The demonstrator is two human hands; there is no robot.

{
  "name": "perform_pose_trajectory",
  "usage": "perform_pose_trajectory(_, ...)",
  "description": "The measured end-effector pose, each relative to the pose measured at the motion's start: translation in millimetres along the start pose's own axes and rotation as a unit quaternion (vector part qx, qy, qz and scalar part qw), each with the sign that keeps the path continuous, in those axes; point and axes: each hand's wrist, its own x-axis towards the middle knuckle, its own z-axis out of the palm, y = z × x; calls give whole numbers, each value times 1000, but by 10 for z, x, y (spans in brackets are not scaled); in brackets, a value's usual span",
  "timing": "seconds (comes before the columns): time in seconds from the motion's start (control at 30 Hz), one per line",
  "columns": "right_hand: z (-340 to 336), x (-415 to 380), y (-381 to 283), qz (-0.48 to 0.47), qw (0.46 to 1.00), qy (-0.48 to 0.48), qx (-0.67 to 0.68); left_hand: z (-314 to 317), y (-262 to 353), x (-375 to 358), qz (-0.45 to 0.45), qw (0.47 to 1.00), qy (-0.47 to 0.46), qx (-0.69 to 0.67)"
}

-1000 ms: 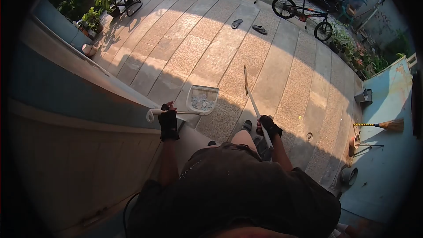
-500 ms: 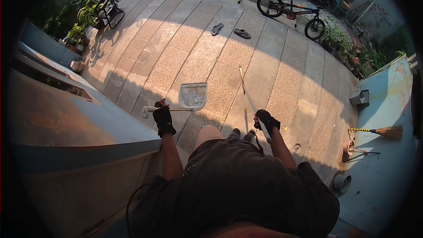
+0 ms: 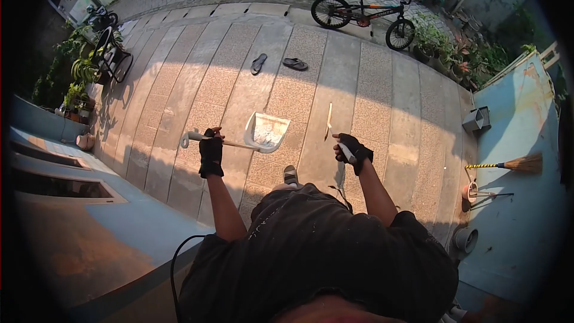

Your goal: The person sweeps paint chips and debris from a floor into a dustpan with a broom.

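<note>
My left hand (image 3: 210, 154), in a black fingerless glove, is closed on the pale handle of a long-handled dustpan (image 3: 244, 145). The dustpan's white pan (image 3: 268, 133) hangs to the right of that hand, tilted, with light-coloured debris inside. My right hand (image 3: 354, 154), gloved the same way, grips the pale handle of what looks like a broom (image 3: 329, 121). Its thin far end points forward, seen nearly edge-on, so its head is hard to make out.
Two dark flip-flops (image 3: 295, 64) lie ahead on the paving. A bicycle (image 3: 362, 14) stands beyond them. Along the right wall are a straw broom (image 3: 519, 164) and a grey bucket (image 3: 466, 240). A chair (image 3: 115, 60) and plants are at left; a wall ledge (image 3: 137, 227) runs close by.
I have stepped forward, so the flip-flops and bicycle appear shifted left. Both hands have risen in view, carrying the dustpan and broom. The pan has tilted, and the broom now points more straight ahead.
</note>
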Motion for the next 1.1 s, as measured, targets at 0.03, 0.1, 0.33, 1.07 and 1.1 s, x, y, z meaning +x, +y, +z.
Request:
perform_pose_trajectory(0.03,-47,123,-147,8,1000,-3,23,145,105,179,-7,1000,-6,23)
perform_pose_trajectory(0.1,-222,305,-368,-8,994,-63,87,409,264,516,-3,999,-24,40)
perform_pose_trajectory(0.33,-883,657,-1148,-81,982,-54,163,1589,875,1204,101,984,-74,125)
perform_pose_trajectory(1.07,-4008,1401,-3809,-126,979,-50,151,5913,1709,1802,57,992,-84,81)
perform_pose_trajectory(1.1,-4117,1462,-3828,-124,978,-44,159,6067,1673,1875,56,990,-94,85)
